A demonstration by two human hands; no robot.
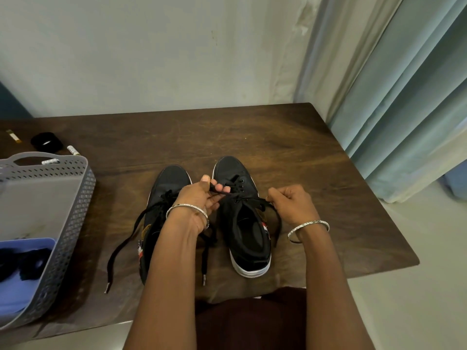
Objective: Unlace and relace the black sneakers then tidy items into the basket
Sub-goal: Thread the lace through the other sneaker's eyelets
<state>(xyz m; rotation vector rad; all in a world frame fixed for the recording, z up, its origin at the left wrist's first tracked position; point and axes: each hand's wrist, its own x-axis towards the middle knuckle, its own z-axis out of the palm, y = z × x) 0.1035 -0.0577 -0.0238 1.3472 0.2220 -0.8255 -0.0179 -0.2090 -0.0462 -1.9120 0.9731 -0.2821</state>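
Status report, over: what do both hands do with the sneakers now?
Left hand pinches lace above right sneaker; right hand grips its other end. Left sneaker: own lace loose. Basket apart, left side.

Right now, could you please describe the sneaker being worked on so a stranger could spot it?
On the wooden table, two black sneakers stand together. It is the right sneaker: the left hand and right hand pinch its lace, whereas the left sneaker's lace trails loose.

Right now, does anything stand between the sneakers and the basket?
Nothing solid does. A loose lace from the left sneaker lies on the table between them, short of the basket. The left hand and right hand pinch the other lace, on the right sneaker.
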